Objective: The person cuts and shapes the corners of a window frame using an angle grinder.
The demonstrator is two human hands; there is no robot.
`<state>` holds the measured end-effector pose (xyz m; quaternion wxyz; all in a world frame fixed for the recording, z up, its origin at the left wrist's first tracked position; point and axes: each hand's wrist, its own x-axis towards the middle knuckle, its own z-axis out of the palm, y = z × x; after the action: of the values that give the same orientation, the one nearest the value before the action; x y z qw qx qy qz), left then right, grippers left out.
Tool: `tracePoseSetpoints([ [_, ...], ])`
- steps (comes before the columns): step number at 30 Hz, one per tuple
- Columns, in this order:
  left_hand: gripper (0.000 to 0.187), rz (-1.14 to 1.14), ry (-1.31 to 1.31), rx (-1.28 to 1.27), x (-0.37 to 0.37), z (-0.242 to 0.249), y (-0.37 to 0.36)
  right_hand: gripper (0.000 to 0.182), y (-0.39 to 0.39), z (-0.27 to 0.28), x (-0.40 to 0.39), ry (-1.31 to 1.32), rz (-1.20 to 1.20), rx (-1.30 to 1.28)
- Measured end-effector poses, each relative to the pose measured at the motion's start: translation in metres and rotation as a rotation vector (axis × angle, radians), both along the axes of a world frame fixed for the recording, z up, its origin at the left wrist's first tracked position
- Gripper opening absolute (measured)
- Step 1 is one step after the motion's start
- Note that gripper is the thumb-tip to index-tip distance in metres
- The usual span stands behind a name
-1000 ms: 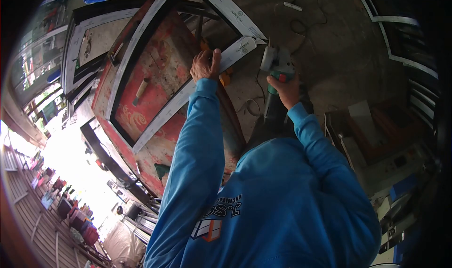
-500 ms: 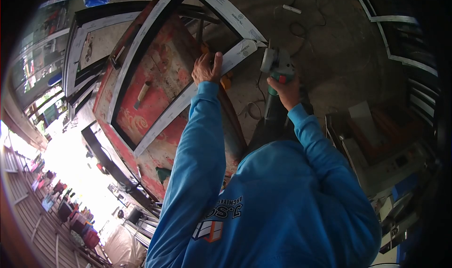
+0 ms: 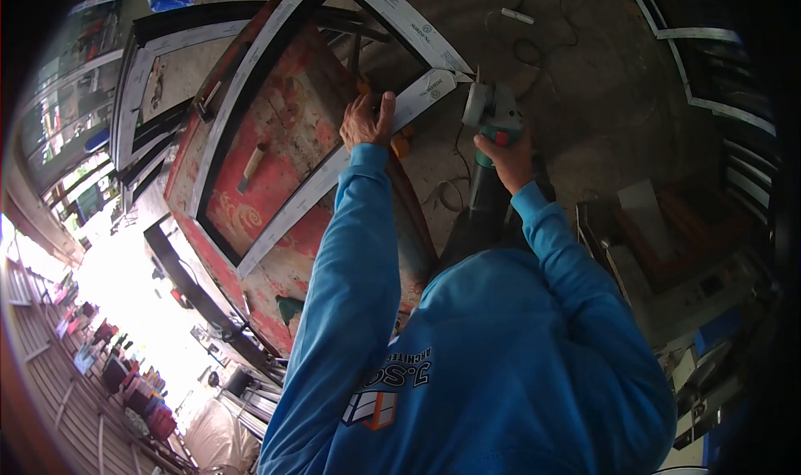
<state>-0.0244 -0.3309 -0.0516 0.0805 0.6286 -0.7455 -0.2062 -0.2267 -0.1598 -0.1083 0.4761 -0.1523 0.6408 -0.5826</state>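
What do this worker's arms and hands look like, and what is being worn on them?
Both arms are covered by long bright blue sleeves reaching the wrists. The left hand and right hand are bare, without gloves. The matching blue shirt carries white lettering and an orange-white emblem.

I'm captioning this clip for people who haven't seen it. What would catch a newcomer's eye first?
The blue sleeves filling the lower middle, then the right hand gripping a green angle grinder at the corner of a white-taped frame. The left hand presses the frame's lower bar onto a worn red table.
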Motion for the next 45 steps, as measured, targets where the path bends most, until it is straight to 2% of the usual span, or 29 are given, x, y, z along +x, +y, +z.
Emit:
tracePoseSetpoints([
  [6,0.058,-0.006,-0.022,0.028,0.003,-0.003,-0.003,0.065,0.006,-0.011,0.004,0.037,-0.011,0.002],
  [13,0.059,0.005,-0.033,0.047,0.008,-0.012,-0.005,0.07,0.031,0.022,0.003,0.139,0.007,0.042],
  [17,0.056,-0.015,-0.037,0.014,0.003,-0.008,-0.002,0.071,0.038,0.022,-0.002,0.098,-0.045,0.044],
  [19,0.054,0.006,-0.022,0.024,0.001,-0.005,-0.001,0.073,0.038,0.021,-0.007,0.126,0.012,0.101],
  [23,0.054,0.035,-0.038,0.007,0.001,-0.01,0.0,0.076,0.035,-0.009,-0.006,0.102,0.017,0.144],
  [25,0.054,0.045,-0.044,-0.01,0.0,-0.013,0.0,0.08,0.029,-0.016,-0.004,0.215,0.037,0.098],
  [28,0.054,0.067,-0.012,0.013,0.002,-0.016,-0.001,0.083,0.023,-0.018,-0.005,0.154,0.057,0.06],
  [35,0.051,0.081,-0.029,-0.024,0.006,-0.024,-0.004,0.08,0.012,-0.025,-0.005,0.066,0.074,0.107],
  [37,0.051,0.101,-0.045,-0.019,0.007,-0.024,-0.003,0.079,0.01,-0.023,-0.007,0.155,0.084,0.132],
  [39,0.062,0.086,-0.02,-0.062,0.008,-0.024,-0.002,0.079,0.008,-0.023,-0.008,0.148,0.085,0.123],
  [43,0.062,0.079,0.002,-0.053,0.012,-0.028,-0.003,0.078,0.003,-0.027,-0.013,0.188,0.113,0.138],
  [45,0.049,0.075,0.003,-0.013,0.007,-0.023,-0.002,0.082,0.005,-0.034,-0.014,0.205,0.123,0.158],
])
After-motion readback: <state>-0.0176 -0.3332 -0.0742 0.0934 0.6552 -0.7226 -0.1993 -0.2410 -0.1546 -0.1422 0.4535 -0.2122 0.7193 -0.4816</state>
